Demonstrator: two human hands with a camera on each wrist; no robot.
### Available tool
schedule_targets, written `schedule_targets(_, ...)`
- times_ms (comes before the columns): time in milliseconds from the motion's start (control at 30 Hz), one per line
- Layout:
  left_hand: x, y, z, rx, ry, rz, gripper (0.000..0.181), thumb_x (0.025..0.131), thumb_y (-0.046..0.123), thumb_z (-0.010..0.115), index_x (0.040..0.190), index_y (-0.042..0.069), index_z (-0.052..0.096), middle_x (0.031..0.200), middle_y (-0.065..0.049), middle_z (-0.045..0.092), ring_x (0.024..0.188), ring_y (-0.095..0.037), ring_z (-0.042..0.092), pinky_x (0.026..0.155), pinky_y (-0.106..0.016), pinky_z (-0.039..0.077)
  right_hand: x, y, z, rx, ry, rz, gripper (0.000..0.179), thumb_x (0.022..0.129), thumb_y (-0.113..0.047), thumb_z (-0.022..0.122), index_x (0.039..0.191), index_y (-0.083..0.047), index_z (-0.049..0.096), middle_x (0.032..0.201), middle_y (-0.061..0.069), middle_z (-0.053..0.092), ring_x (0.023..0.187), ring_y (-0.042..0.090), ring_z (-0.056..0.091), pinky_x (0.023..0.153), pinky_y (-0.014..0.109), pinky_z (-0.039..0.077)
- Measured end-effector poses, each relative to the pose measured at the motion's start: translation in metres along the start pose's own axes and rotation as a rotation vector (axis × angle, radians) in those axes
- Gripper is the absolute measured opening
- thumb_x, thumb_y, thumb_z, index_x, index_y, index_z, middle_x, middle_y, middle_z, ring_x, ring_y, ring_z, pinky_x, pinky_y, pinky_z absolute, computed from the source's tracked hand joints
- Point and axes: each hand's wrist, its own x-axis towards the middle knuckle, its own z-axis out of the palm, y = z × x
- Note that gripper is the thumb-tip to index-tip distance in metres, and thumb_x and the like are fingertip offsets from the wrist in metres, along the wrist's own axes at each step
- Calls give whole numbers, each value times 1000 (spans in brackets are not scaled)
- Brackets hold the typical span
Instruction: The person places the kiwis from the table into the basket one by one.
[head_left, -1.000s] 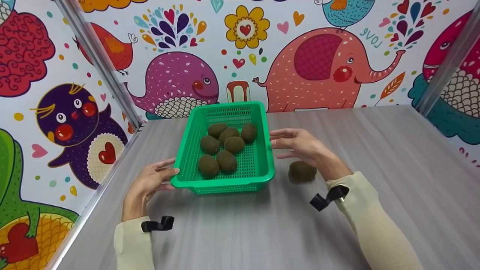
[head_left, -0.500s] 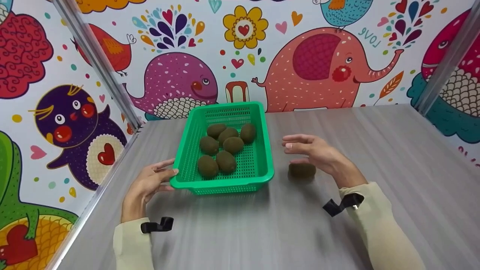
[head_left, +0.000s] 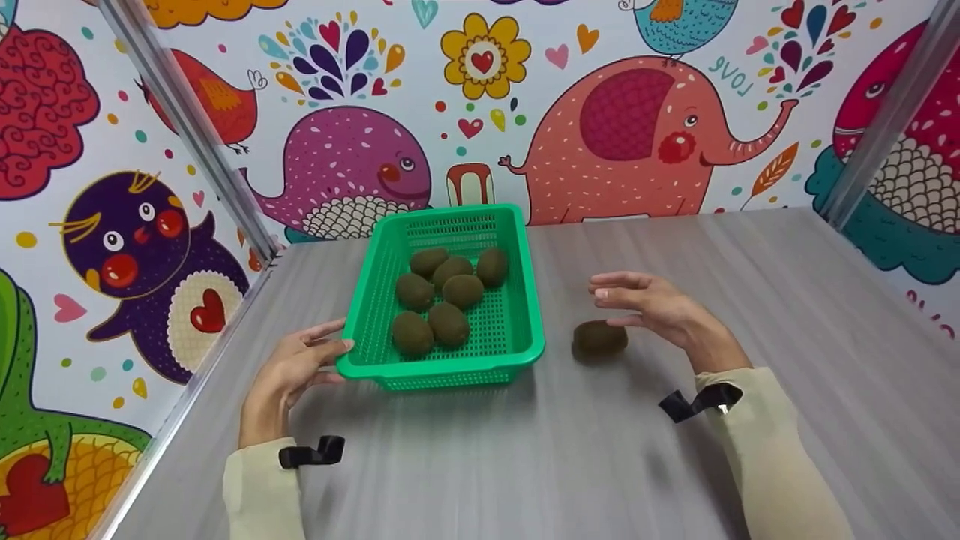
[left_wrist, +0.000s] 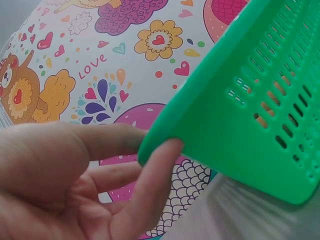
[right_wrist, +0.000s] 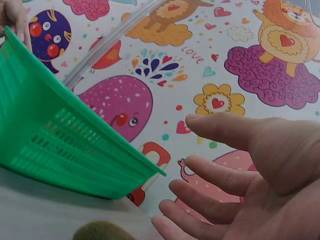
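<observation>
A green plastic basket (head_left: 442, 370) with slotted walls rests on the table, several brown kiwis (head_left: 463, 291) lying in it. At its near left corner my left hand (head_left: 289, 371) pinches the rim; the left wrist view shows the thumb (left_wrist: 152, 185) on one side of the green rim (left_wrist: 165, 132) and a finger on the other. To the basket's right, a single kiwi (head_left: 600, 341) lies on the table. My right hand (head_left: 667, 311) hovers just above and behind that kiwi, holding nothing, its fingers (right_wrist: 215, 175) spread and relaxed in the right wrist view.
The grey wood-grain table (head_left: 525, 465) is bounded by walls printed with cartoon animals (head_left: 622, 142). A metal post (head_left: 187, 127) stands at the back left corner, another (head_left: 892, 112) at the back right. A black strap (head_left: 311, 452) is on each wrist.
My right hand has let go of the basket's right side and moved right, over and past the single kiwi. The left hand has stayed at the rim; the basket looks still.
</observation>
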Motion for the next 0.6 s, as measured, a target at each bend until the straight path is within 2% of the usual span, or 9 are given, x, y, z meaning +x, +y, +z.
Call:
schedule_targets(100,1,0,0,6,0,7,63,98,22,66,153,5,40,110,-2,70,87,-8,70,72,-27,61,0,3,-7,-22,2,3,59,93,-34,72,141,-6,52,138,4,58,118,13,62,97,31,55)
schedule_targets(267,1,-1,0,25,-5,22,63,99,23,65,153,5,40,108,-1,70,87,-8,70,72,-27,61,1,8,-17,-84,0,7,65,93,-34,72,144,-2,49,142,9,54,116,11,61,99,33,54)
schedule_targets(367,0,-1,-1,24,-9,23,63,99,22,65,153,4,39,108,-1,71,86,-8,71,72,-28,61,3,13,-20,-92,2,12,64,93,-35,72,143,-3,50,143,9,54,117,12,60,100,34,54)
schedule_targets(600,0,0,-1,9,-17,10,64,98,22,65,153,3,39,108,-1,71,86,-8,71,72,-28,61,11,28,-25,-100,-7,9,63,93,-36,71,143,-5,50,152,20,45,134,31,51,104,36,51)
